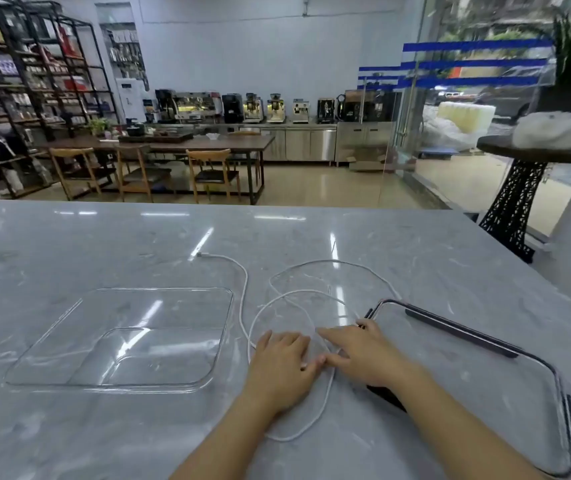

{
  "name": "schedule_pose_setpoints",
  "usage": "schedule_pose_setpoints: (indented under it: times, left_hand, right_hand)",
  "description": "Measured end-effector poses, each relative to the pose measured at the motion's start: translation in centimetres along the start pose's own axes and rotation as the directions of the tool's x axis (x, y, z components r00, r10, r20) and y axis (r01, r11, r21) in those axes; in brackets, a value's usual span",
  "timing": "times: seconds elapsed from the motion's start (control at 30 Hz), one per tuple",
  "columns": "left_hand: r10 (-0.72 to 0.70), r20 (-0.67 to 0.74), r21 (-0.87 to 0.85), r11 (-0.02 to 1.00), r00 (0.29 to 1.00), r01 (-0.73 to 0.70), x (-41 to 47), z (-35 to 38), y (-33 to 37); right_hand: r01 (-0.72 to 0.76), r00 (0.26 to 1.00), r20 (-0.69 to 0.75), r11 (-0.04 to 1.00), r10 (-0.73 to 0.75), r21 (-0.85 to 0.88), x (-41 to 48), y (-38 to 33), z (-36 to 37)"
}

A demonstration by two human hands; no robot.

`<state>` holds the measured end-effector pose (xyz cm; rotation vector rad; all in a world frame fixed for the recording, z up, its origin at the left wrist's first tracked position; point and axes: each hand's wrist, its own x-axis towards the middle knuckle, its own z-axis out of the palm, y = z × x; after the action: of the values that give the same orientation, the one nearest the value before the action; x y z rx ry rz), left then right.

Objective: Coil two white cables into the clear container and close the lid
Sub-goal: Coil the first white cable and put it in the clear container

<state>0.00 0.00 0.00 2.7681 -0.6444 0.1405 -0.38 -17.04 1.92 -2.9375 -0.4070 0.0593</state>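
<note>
Our two hands lie on loose white cable, between a clear box and its lid.

On the left of the shiny grey marble table (415,244) sits the clear, see-through plastic container (121,341), open, with nothing in it. Just right of it the thin white cables (242,292) lie loose on the table in big loops, and one plug end points to the far left. We cannot tell where one cable stops and the other starts. Our left hand (282,363) lies flat on the loops with its fingers close together. Our right hand (363,355) is next to it, fingers a little spread and pointing left, and the two hands touch at the fingertips. On the right lies the clear flat lid with dark clips on its sides (485,375), partly under our right arm.
</note>
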Motion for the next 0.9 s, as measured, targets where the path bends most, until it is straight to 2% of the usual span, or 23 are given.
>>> schedule_pose_setpoints:
  times: [0.07, 0.2, 0.3, 0.37, 0.43, 0.5, 0.6, 0.67, 0.7, 0.73, 0.77, 0.8, 0.83, 0.87, 0.9]
  left_hand:
    - [0.07, 0.034, -0.003, 0.998, 0.997, -0.07, 0.1, 0.2, -0.1]
    - [0.134, -0.023, -0.053, 0.989, 0.991, -0.135, 0.1, 0.0, -0.5]
    - [0.129, -0.126, -0.092, 0.986, 0.984, -0.141, 0.5, -0.7, 0.3]
    - [0.048, -0.195, -0.204, 0.975, 0.98, -0.088, 1.0, -2.0, 0.9]
    - [-0.033, -0.258, -0.314, 0.948, 0.965, -0.052, 1.5, -4.2, 1.5]
    - [-0.064, -0.288, -0.404, 0.913, 0.955, -0.061, 2.0, -6.6, 2.1]
    - [-0.092, -0.269, -0.559, 0.825, 0.959, -0.078, 2.6, -10.1, 2.3]
    - [-0.086, -0.2, -0.659, 0.749, 0.976, -0.069, 2.8, -11.6, 1.7]
    - [-0.081, -0.173, -0.686, 0.725, 0.982, -0.061, 2.9, -12.0, 1.4]
    - [-0.078, -0.158, -0.7, 0.712, 0.984, -0.056, 2.9, -12.3, 1.1]
    - [-0.073, -0.156, -0.701, 0.711, 0.985, -0.059, 2.9, -12.6, 0.9]
    - [-0.062, -0.164, -0.686, 0.724, 0.984, -0.069, 2.9, -12.9, 0.9]
    - [-0.048, -0.18, -0.669, 0.738, 0.983, -0.087, 2.9, -13.1, 1.0]
    - [-0.028, -0.199, -0.655, 0.748, 0.98, -0.112, 3.0, -13.4, 1.2]
    - [-0.006, -0.22, -0.647, 0.75, 0.976, -0.141, 3.0, -13.7, 1.4]
  right_hand:
    - [0.041, 0.998, 0.037, 0.998, -0.042, 0.043, 0.0, 0.4, -0.3]
    - [0.123, 0.992, 0.033, 0.992, -0.123, 0.023, -0.1, 0.3, -0.8]
    - [0.107, 0.988, -0.115, 0.994, -0.102, 0.036, 0.2, -0.1, -1.2]
    - [0.082, 0.978, -0.203, 0.976, -0.041, 0.2, 0.2, -0.3, -2.3]
    - [0.121, 0.952, -0.305, 0.933, -0.012, 0.339, 0.3, -0.5, -4.2]
    - [0.199, 0.882, -0.472, 0.92, -0.018, 0.337, 0.5, -0.7, -6.6]
    - [0.249, 0.736, -0.676, 0.914, 0.036, 0.32, 0.7, -1.1, -10.5]
    - [0.208, 0.642, -0.757, 0.922, 0.124, 0.327, 0.8, -1.0, -13.0]
    - [0.136, 0.629, -0.764, 0.947, 0.144, 0.29, 0.9, -0.8, -14.1]
    - [0.032, 0.646, -0.752, 0.979, 0.132, 0.199, 1.1, -0.6, -14.9]
    - [-0.061, 0.694, -0.714, 0.996, 0.089, 0.064, 1.2, -0.6, -15.4]
    - [-0.089, 0.766, -0.643, 0.994, 0.028, -0.062, 1.1, -0.9, -15.6]
    - [-0.041, 0.823, -0.565, 0.985, -0.061, -0.165, 1.1, -1.5, -15.5]
    - [0.065, 0.842, -0.51, 0.972, -0.175, -0.226, 1.2, -2.3, -15.3]
    - [0.186, 0.831, -0.473, 0.948, -0.291, -0.257, 1.5, -3.2, -14.8]
